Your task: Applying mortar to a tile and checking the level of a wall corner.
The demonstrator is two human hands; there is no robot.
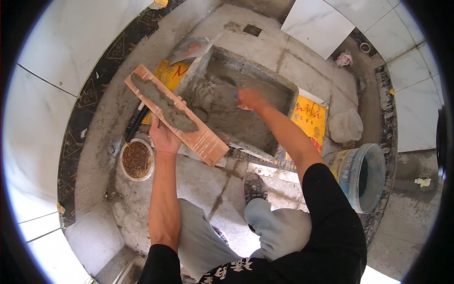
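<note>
Our 2 hands are apart: the left hand (164, 137) grips a reddish tile strip (210, 147) from beneath, and the strip slants up and away to the left, overlapping the grey trough's (257, 67) left side in our view, with a long smear of mortar (158, 102) on its face. Our right hand (250, 100), right of the strip and over the trough, is blurred beside a blue bit (236, 95), so we cannot tell whether it is closed on anything.
</note>
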